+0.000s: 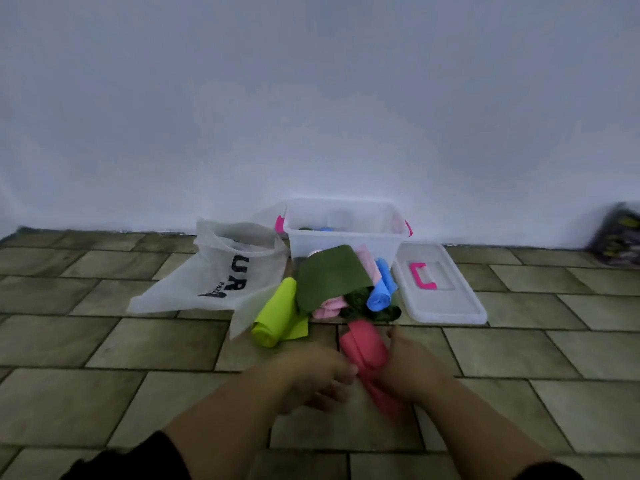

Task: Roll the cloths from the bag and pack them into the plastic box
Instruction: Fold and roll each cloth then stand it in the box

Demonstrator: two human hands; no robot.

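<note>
Now I see both hands, left hand (317, 377) and right hand (408, 367), grasping the red cloth (365, 351) on the floor, just before the plastic box (346, 233).

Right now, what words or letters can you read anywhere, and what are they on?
"UR": big black letters on the white bag; a fold hides any letters before them.
"PAZ": small black print beside it on the same bag, cut off and blurry, so uncertain.
The dark packet by the wall: too blurred to read.

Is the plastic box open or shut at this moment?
Open. The plastic box has no cover on it; its lid lies flat on the floor to its right, pink handle facing up.
</note>
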